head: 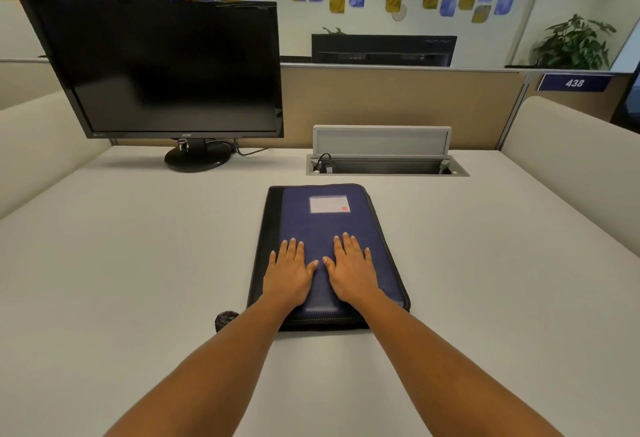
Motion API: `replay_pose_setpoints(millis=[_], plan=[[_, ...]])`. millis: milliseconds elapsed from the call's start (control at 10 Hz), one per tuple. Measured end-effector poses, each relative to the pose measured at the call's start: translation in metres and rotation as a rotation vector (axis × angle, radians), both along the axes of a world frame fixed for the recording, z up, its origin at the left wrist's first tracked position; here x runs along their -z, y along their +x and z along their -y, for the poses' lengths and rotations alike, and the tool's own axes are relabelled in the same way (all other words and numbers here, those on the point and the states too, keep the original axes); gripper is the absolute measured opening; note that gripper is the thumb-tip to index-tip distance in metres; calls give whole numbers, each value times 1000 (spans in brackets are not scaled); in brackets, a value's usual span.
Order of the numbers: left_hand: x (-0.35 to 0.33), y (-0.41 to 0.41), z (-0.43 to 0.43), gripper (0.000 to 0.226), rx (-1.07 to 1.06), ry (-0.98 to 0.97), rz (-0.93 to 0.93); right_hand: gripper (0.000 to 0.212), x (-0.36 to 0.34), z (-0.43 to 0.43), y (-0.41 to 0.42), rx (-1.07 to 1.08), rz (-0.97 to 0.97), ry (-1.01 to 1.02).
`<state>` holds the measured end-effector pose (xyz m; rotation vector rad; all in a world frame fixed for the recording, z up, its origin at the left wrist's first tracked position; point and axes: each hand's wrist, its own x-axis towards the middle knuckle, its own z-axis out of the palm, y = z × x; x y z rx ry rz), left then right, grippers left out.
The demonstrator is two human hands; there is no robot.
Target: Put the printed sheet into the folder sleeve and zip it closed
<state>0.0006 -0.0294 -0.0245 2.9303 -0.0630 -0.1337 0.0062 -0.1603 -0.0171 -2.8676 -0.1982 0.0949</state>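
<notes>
Two flat palms, left hand [289, 272], right hand [351, 268], on closed folder [325, 222]

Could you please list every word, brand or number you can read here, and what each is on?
"acer": on the monitor, lower bezel.
"438": on the blue sign.
Too blurred to read: the label on the folder.
</notes>
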Motion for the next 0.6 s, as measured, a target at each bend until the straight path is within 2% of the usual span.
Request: replay_pose_setpoints(millis=[300, 500, 600], plan=[[-75, 37, -8, 65, -37, 55, 301, 59, -77, -3, 41, 14, 305, 45], [-179, 67, -13, 65, -21, 135, 675, 59, -180, -15, 71, -34, 659, 110], [-233, 76, -12, 64, -47, 141, 791, 59, -236, -20, 82, -45, 803, 139]])
